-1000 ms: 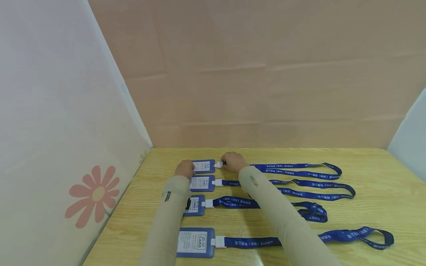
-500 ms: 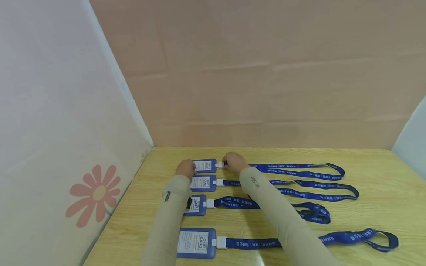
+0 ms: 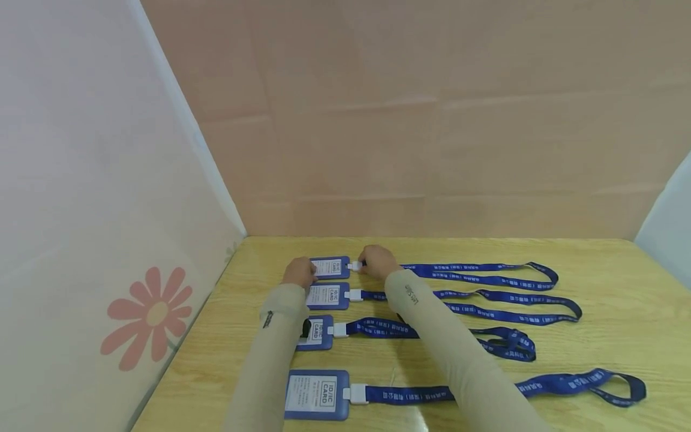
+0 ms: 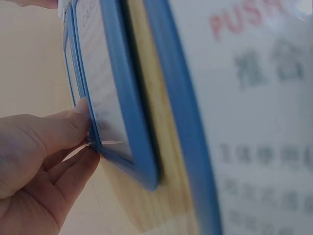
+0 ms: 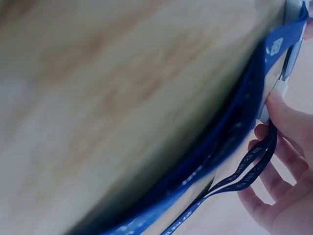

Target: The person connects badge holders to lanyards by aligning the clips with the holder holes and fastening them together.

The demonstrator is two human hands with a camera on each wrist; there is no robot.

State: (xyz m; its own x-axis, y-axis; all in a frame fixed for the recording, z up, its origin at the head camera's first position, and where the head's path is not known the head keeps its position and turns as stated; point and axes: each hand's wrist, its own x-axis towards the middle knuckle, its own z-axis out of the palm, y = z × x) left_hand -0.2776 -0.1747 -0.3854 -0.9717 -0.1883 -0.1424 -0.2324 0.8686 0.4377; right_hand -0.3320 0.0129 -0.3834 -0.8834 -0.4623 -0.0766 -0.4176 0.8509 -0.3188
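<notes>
Several blue ID card holders with white clips and blue lanyards lie in rows on the table. In the head view my left hand (image 3: 299, 273) is at the left end of the farthest card holder (image 3: 331, 267). The left wrist view shows its thumb (image 4: 80, 115) and fingers pinching that holder's edge. My right hand (image 3: 379, 262) is at the other end, by the white clip (image 3: 355, 266). In the right wrist view the thumb and index finger pinch the clip (image 5: 280, 88), with the blue lanyard (image 5: 252, 169) hanging past the fingers.
Nearer me lie a second holder (image 3: 329, 296), a third holder (image 3: 318, 332) partly under my left sleeve, and the nearest holder (image 3: 317, 394). Their lanyards run right beneath my right forearm. A pink backdrop (image 3: 426, 150) stands behind the wooden table (image 3: 604, 270), and a white sheet (image 3: 108, 180) at the left.
The head view has shifted slightly. Both hands keep their places at the farthest card holder and its clip.
</notes>
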